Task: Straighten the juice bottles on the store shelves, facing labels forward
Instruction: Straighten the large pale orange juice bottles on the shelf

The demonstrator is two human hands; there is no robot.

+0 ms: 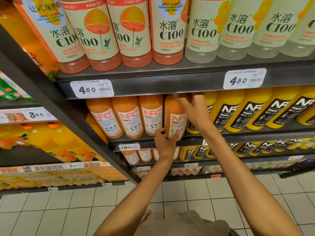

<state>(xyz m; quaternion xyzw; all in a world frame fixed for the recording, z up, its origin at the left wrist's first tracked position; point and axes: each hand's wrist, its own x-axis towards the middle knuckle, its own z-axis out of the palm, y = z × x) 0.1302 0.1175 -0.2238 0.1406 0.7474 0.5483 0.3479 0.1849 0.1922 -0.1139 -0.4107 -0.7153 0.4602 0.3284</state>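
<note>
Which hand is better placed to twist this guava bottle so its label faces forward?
Probably the left hand: it grips the guava bottle low at the label, while the right hand steadies its upper part.

Dark store shelves (170, 86) stocked with juice.
Upper shelf carries C100 bottles (170, 31); middle shelf, guava NFC bottles (129, 118) left, orange NFC bottles (255, 113) right.

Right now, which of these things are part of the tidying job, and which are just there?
Part of the job:
guava bottle, held by left hand and right hand
neighbouring guava bottles

Just there:
price tags
floor tiles
</note>
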